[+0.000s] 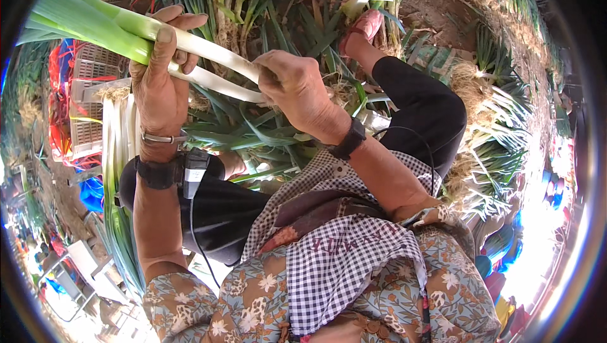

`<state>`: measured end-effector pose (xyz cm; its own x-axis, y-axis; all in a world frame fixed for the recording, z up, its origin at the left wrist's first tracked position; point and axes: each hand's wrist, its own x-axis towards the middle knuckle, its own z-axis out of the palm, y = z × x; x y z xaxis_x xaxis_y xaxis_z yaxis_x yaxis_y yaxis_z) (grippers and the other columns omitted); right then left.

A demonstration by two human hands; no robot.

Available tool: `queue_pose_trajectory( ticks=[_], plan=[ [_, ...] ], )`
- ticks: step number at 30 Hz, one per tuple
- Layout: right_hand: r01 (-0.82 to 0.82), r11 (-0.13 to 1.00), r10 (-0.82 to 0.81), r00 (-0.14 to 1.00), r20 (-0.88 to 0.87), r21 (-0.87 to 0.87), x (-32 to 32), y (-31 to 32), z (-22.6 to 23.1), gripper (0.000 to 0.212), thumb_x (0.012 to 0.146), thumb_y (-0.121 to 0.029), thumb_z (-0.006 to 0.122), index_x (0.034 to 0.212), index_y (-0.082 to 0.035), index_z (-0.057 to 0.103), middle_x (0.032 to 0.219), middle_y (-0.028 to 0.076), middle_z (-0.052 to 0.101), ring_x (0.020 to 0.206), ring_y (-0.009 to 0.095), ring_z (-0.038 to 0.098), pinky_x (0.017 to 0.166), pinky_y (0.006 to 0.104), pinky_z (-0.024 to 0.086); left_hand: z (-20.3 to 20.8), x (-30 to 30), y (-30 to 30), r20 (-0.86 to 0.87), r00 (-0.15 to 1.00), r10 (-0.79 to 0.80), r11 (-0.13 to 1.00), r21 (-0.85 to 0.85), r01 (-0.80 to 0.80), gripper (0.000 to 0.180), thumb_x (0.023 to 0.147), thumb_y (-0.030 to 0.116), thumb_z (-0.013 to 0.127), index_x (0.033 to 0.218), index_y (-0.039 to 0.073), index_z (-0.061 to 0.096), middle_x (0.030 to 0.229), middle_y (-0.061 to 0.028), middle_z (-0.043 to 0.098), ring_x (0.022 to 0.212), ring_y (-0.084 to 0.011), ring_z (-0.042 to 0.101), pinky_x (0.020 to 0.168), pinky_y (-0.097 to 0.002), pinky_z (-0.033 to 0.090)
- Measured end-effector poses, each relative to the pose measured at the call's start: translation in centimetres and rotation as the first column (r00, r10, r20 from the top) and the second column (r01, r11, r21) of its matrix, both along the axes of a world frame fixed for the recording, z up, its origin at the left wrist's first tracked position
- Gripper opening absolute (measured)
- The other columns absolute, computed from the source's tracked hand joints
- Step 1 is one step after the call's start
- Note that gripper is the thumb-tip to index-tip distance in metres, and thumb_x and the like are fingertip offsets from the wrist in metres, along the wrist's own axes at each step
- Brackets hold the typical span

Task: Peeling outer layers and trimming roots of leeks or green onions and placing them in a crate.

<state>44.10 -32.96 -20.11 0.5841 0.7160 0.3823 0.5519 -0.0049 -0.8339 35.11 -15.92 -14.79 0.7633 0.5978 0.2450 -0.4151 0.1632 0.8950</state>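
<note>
Two long green onions (215, 54) lie across my hands, their green leaves toward the upper left and their white stalks toward the middle. My left hand (161, 80) is closed round them where the green turns white, with the thumb over one stalk. My right hand (297, 93) has its fingers closed at the root ends, and the fingertips hide those ends. Between my legs, below the stalks, loose green leaves (246, 131) lie in a heap. Beside my left forearm stands a bundle of trimmed white-stalked green onions (120, 134).
Untrimmed onion bunches (231, 1) stand on the soil ahead. More rooted onions (480, 134) are piled on the right, beyond my bent knee. At the left are a plastic crate (88, 99) with red ties and a white chair (95, 270). A cable hangs from my left wrist device.
</note>
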Motion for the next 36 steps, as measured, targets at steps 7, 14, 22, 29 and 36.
queue_pose_trajectory(
  ticks=[7, 14, 22, 29, 36],
  plan=[
    [-0.114, 0.982, 0.026, 0.873, -0.486, -0.154, -0.1, 0.0, 1.9, 0.015, 0.077, -0.001, 0.061, 0.091, 0.002, 0.06, 0.076, 0.017, 0.058, 0.069, 0.034, 0.061, 0.064, 0.0374, 0.05, 0.5, -0.6, 0.7, -0.056, 0.998, -0.034, 0.998, 0.055, 0.037, 0.039, 0.092, 0.024, 0.06, 0.119, -0.004, 0.052, 0.102, -0.0178, 0.066, 0.066, -0.0063, 0.039, 0.058, -0.0219, 0.037],
    [-0.099, 0.995, 0.097, 0.994, 0.05, 0.027, -0.2, 0.3, 1.3, 0.019, 0.075, -0.002, 0.063, 0.093, 0.002, 0.061, 0.078, 0.016, 0.06, 0.071, 0.034, 0.062, 0.065, 0.0354, 0.051, 1.0, -0.8, 0.3, -0.063, 0.997, -0.043, 0.994, 0.101, 0.049, 0.041, 0.092, 0.026, 0.06, 0.119, -0.004, 0.051, 0.103, -0.0182, 0.065, 0.066, -0.0067, 0.04, 0.06, -0.0224, 0.038],
    [-0.15, 0.982, 0.097, 0.918, -0.384, -0.111, -0.3, 0.3, 2.2, 0.01, 0.086, -0.004, 0.059, 0.093, 0.003, 0.06, 0.077, 0.012, 0.063, 0.065, 0.019, 0.066, 0.058, 0.0297, 0.054, 1.3, -1.6, 0.9, -0.073, 0.993, -0.09, 0.989, 0.112, 0.098, 0.044, 0.092, 0.026, 0.06, 0.122, -0.004, 0.051, 0.1, -0.0167, 0.065, 0.067, -0.0061, 0.041, 0.06, -0.0218, 0.038],
    [-0.432, 0.899, 0.386, 0.701, -0.6, 0.075, 0.4, -0.4, 1.8, 0.016, 0.094, -0.006, 0.054, 0.104, 0.002, 0.064, 0.077, 0.004, 0.065, 0.063, 0.009, 0.064, 0.06, 0.0218, 0.054, 2.4, -2.5, 1.5, -0.164, 0.973, -0.162, 0.968, 0.165, 0.189, 0.05, 0.089, 0.028, 0.062, 0.123, -0.007, 0.05, 0.098, -0.0145, 0.065, 0.067, -0.0058, 0.043, 0.057, -0.0211, 0.038],
    [-0.315, 0.945, 0.299, 0.719, -0.627, 0.089, -0.7, -0.5, 0.6, 0.015, 0.094, -0.006, 0.052, 0.094, 0.005, 0.062, 0.076, 0.01, 0.067, 0.061, 0.016, 0.067, 0.057, 0.0274, 0.056, 2.3, -3.2, 1.6, -0.212, 0.958, -0.194, 0.961, 0.155, 0.229, 0.053, 0.088, 0.03, 0.062, 0.125, -0.006, 0.049, 0.1, -0.0128, 0.064, 0.071, -0.0066, 0.047, 0.062, -0.0216, 0.041]
  ],
)
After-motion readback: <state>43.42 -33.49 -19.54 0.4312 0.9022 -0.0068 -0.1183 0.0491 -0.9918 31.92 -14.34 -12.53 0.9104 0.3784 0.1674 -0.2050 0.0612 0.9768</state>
